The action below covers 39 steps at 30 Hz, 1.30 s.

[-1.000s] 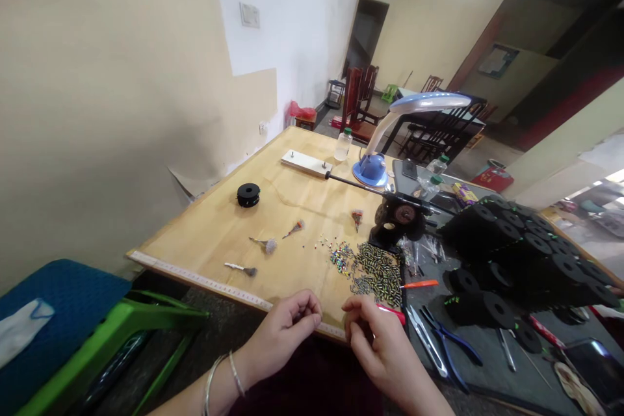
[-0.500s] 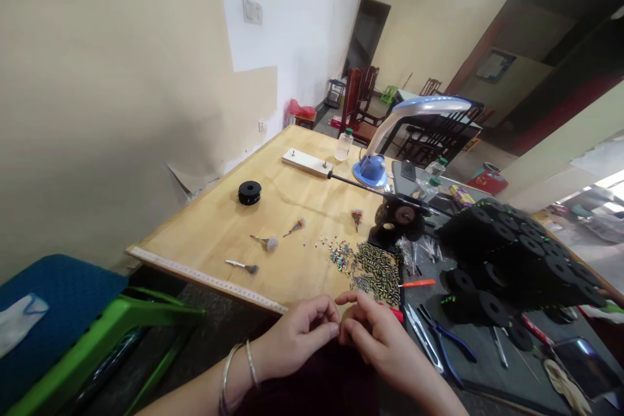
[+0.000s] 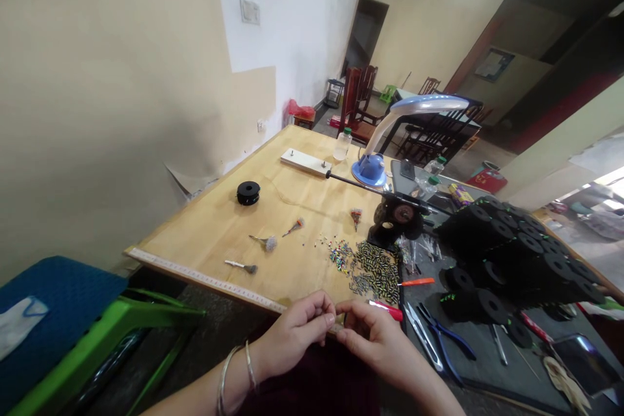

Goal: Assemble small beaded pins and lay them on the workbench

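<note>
At the near edge of the wooden surface (image 3: 219,221), the left hand (image 3: 297,333) and right hand (image 3: 375,338) meet fingertip to fingertip, each grip pinched closed; whatever sits between them is too small to tell. Just beyond the right hand lies a red-handled tool (image 3: 387,310), and past it the pile of small dark beads (image 3: 375,270) spreads across the surface. Blue-handled pliers (image 3: 448,338) rest to the right on the dark mat (image 3: 487,367), near stacked black spools (image 3: 517,253).
</note>
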Each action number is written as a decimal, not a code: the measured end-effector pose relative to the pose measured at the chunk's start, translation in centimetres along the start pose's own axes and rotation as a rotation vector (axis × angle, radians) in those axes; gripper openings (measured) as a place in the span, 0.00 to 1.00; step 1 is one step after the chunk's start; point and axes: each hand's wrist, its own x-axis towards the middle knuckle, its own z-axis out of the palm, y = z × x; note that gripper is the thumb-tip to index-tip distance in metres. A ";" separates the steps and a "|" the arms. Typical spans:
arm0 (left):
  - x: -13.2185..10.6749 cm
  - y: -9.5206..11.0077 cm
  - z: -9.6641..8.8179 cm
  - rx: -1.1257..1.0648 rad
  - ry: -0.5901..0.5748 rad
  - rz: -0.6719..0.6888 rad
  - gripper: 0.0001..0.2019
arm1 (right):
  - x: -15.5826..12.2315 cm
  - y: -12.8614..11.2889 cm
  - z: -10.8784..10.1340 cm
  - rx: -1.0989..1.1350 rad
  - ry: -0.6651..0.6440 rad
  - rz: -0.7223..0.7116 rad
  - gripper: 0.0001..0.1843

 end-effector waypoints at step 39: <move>-0.2 0.3 0.0 0.288 0.042 0.094 0.09 | -0.5 0.6 -0.1 -0.130 0.181 -0.003 0.13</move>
